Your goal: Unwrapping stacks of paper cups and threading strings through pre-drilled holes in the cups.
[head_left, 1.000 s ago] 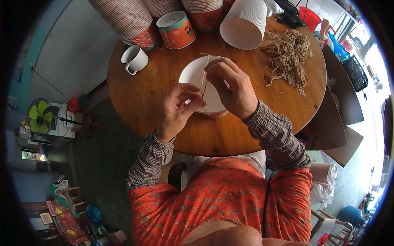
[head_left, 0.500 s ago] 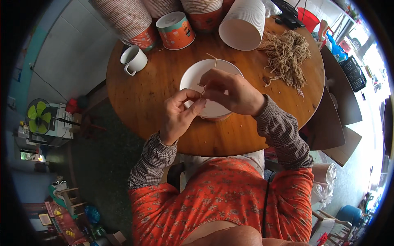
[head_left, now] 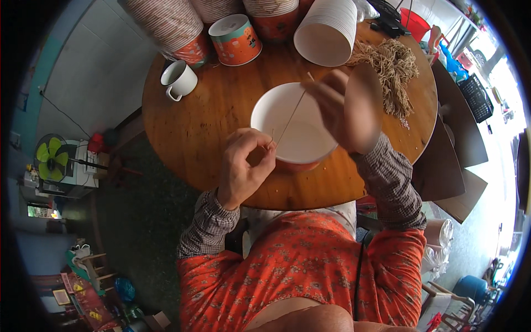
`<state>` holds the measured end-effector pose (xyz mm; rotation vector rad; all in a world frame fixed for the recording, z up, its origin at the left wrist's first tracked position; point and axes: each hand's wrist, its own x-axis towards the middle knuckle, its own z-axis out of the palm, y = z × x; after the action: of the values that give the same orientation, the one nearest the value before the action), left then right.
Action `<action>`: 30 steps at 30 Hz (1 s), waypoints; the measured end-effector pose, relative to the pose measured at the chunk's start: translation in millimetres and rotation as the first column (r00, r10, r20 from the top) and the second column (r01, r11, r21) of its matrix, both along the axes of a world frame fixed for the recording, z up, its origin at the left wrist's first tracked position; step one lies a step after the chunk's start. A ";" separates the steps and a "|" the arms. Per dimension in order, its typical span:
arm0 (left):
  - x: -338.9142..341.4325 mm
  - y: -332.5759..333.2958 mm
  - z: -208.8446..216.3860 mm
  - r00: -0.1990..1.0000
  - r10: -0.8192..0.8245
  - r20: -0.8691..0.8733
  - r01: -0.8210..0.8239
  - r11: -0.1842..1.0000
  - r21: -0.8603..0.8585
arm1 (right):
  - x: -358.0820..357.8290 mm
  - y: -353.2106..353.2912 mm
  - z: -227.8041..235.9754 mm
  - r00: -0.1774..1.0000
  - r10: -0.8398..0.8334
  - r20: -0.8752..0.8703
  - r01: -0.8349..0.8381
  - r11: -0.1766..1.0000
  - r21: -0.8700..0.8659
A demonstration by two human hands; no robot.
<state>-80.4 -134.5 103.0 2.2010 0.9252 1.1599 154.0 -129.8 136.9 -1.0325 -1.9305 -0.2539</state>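
Note:
A thin tan string (head_left: 291, 117) stretches taut and slanting between my two hands. My left hand (head_left: 243, 169) pinches its lower end between thumb and forefinger, a short tail standing up beside the fingertips. My right hand (head_left: 354, 113), smeared by motion, grips the string farther up and to the right, with an end poking out past the fingers. Below both hands stands a large paper bowl (head_left: 298, 124), white inside and orange outside, partly covered by the right hand.
A tangled bundle of tan strings (head_left: 395, 72) lies at the table's right. Behind are an orange tub (head_left: 237, 47), stacked white paper buckets (head_left: 326, 39) and tall wrapped stacks (head_left: 166, 25). A white mug (head_left: 180, 80) stands at the left of the round wooden table (head_left: 193, 138).
My right hand has swung away to the right from my left, drawing the string out straight between them. The bowl has shifted slightly right.

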 end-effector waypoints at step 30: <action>9.3 22.5 0.6 0.911 0.156 -0.382 0.069 0.855 0.514 | 23.6 0.4 -66.5 0.961 -0.086 -0.261 0.058 0.992 -0.114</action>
<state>-71.1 -112.0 103.5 2.9683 0.8984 1.0735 177.6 -129.4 70.4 -1.1468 -1.6796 -0.0497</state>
